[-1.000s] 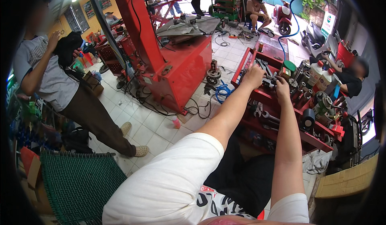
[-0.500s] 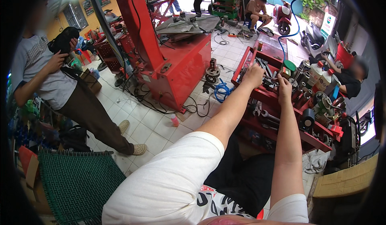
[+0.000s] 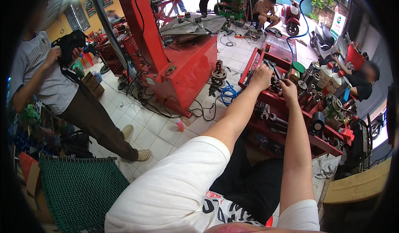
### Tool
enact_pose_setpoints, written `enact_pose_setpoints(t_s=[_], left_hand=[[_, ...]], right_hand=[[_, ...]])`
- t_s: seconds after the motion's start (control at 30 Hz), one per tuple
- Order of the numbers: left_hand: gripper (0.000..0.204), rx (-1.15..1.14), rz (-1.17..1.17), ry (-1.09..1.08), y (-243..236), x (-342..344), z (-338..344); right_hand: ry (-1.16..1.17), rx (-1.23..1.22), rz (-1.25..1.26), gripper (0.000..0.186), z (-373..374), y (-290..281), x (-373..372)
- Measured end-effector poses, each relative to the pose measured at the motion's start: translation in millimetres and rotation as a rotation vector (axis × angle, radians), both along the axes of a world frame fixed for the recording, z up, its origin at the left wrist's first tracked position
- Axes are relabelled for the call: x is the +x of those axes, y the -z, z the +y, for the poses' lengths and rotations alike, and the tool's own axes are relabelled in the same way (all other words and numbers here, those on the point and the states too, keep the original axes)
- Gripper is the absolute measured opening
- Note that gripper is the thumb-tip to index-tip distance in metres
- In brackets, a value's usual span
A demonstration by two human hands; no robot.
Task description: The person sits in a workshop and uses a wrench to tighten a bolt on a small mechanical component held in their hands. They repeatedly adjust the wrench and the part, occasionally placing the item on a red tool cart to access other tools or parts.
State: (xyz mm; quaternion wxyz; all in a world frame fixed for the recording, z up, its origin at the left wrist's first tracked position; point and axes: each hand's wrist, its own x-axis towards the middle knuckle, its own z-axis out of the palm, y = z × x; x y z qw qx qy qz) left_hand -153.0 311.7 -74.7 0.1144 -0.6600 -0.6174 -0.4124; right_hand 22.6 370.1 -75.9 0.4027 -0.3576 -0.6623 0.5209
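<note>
Metal tools [image 3: 270, 64] lie in the upper tray [image 3: 282, 62] of a red tool cart [image 3: 270, 98], ahead of the person and right of centre in the view. Silver and dark shapes show just beyond the knuckles, but they overlap so closely that their exact kinds are hard to make out.

The left hand [image 3: 261, 78] is over the tray, back upward, its fingers bent down among the tools; the fingertips are hidden, so I cannot tell whether they grip anything. The right hand [image 3: 288, 89] is just beside it, thumb and fingers curled toward each other near a small dark piece. Whether they pinch that piece or only touch it, I cannot tell. The two hands are near each other, with a narrow gap between them.

Below the hands, a lower tray holds wrenches [image 3: 276, 119], partly covered by shadow and by the right forearm. To the right stand white bottles [image 3: 326, 72] with red caps and a green lid [image 3: 298, 67], crowded by metal parts too jumbled to separate. A blue hose [image 3: 306, 30] hangs down behind the cart, its top cut off by the frame. At the left, a standing person [image 3: 50, 77] holds a black bag [image 3: 71, 48]; the dark fisheye rim cuts off part of that figure.
</note>
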Motion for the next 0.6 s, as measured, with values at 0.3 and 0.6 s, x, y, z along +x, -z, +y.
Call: enact_pose_setpoints(t_s=[0.3,0.6], left_hand=[[0.009,0.007,0.003,0.025,-5,2,-4],[0.011,0.046,-0.017,0.095,-7,3,-5]], right_hand=[[0.012,0.463,-0.565,0.038,-9,0,-8],[-0.065,0.467,-0.616,0.038,-6,1,-7]])
